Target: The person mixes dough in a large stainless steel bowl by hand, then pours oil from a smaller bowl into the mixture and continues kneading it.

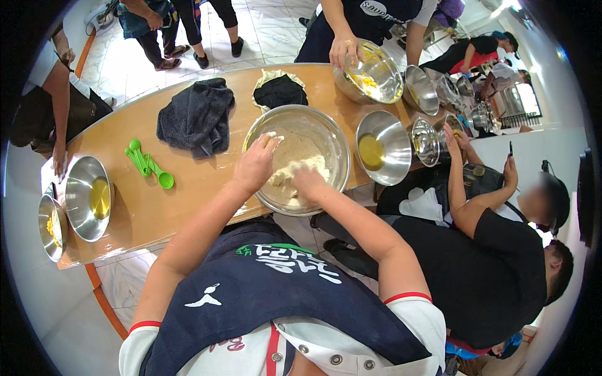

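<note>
A large steel mixing bowl (344, 160) stands at the table's near edge, directly before me. Inside it lies pale flour (294, 146), with yellowish, crumbly dough (316, 164) towards the near side. My left hand (257, 160) grips the bowl's left rim, its fingers curled inward and white with flour at the tips. Down in the dough is my right hand (310, 182), blurred by motion, so its fingers and anything between them cannot be made out. Just right of the bowl sits a second steel bowl (399, 162) with yellow liquid (371, 151) in it.
On the wooden table (197, 188) lie a dark towel (195, 117), green measuring spoons (149, 165) and a black cloth (281, 91). Left stands a steel bowl (77, 202) of yellow liquid. Across, a person's hand (345, 50) holds another bowl (395, 77). People stand close at right.
</note>
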A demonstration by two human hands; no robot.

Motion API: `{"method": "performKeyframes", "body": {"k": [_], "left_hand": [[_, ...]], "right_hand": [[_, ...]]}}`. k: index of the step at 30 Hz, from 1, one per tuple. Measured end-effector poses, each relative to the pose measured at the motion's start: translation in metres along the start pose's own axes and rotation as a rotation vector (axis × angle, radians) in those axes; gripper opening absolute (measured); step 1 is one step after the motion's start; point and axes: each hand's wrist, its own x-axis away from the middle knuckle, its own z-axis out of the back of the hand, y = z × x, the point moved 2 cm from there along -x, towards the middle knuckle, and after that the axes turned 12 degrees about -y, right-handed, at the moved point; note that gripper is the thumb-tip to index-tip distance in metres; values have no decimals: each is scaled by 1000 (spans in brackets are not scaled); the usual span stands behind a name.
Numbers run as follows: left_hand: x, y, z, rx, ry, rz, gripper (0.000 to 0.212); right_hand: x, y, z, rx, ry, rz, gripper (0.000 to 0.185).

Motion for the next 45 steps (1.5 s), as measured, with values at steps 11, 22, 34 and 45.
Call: {"method": "performKeyframes", "body": {"k": [11,22,34,45], "left_hand": [[1,-3,-7,30,8,6,38],[-7,11,-5,32,-40,-9,37],[-2,9,-5,20,-10,-30,37],[-5,9,-6,39,-48,-17,42]], "right_hand": [[-44,-31,5,-175,284,-1,29],[-76,12,3,-217,267,-135,42],[8,42,22,-621,422,-310,19],[-67,10,-21,-643,215,-479,58]]}}
